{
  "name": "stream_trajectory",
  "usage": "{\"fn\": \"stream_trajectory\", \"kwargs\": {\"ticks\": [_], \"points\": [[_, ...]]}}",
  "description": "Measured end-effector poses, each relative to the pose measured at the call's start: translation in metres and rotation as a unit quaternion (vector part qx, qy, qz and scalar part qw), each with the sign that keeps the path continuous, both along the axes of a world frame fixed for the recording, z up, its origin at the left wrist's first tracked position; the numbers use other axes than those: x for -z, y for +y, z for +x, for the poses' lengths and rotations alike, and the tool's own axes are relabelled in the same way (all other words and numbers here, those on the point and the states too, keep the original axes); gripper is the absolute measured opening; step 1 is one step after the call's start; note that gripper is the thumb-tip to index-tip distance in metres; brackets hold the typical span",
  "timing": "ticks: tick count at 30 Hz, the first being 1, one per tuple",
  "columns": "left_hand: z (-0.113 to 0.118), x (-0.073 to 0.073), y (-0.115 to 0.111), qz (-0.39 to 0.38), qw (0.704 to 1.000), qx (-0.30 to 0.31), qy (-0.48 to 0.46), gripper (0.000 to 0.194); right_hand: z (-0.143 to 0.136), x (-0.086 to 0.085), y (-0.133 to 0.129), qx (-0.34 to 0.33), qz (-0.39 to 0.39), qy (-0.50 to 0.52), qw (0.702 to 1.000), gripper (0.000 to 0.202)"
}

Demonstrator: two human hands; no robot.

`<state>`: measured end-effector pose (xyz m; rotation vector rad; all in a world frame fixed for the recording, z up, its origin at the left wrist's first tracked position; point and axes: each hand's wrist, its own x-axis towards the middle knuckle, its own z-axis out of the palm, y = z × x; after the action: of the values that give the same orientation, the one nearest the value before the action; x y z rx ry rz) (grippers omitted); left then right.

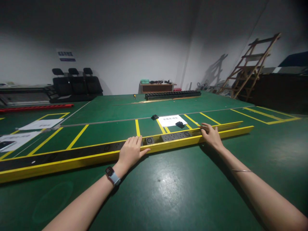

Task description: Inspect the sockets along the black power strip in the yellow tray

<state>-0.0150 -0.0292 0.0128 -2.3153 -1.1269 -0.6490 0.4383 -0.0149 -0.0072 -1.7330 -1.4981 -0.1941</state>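
A long yellow channel (168,146) lies across the green table, with black and grey socket modules (172,137) set inside it. My left hand (131,152), with a watch on the wrist, rests over the channel left of a single grey socket (149,140); its fingers reach over the far side and the thumb lies along the near wall. Further right, my right hand (210,136) is at the channel with fingers bent over its opening and apart; nothing shows in them. Two small black parts (155,117) (180,124) are beyond the channel, one on a printed sheet (169,120).
Yellow tape lines mark the green table (163,186). At its far side lie a black slotted strip (173,95) and a small screwdriver (135,96). White papers (40,124) are at the left. Behind stand black seats (77,85), a low shelf (156,88) and a wooden ladder (252,65).
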Motion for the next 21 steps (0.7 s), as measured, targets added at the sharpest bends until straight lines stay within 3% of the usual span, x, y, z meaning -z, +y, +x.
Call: {"fn": "stream_trajectory", "kwargs": {"ticks": [3, 7, 10, 21], "points": [[0.0, 0.0, 0.0, 0.001, 1.0, 0.002, -0.005, 0.067, -0.023, 0.002, -0.011, -0.031, 0.028, -0.064, 0.997, 0.037], [0.0, 0.001, 0.0, -0.009, 1.0, -0.001, -0.01, 0.069, -0.065, -0.003, -0.028, -0.16, 0.015, -0.153, 0.975, 0.036], [0.0, 0.001, 0.0, -0.019, 1.0, -0.002, -0.005, 0.071, -0.084, -0.007, -0.033, -0.205, 0.017, -0.18, 0.962, 0.038], [0.0, -0.001, -0.001, -0.019, 1.0, -0.003, -0.002, 0.069, -0.058, -0.006, -0.032, -0.165, 0.033, -0.181, 0.969, 0.036]]}}
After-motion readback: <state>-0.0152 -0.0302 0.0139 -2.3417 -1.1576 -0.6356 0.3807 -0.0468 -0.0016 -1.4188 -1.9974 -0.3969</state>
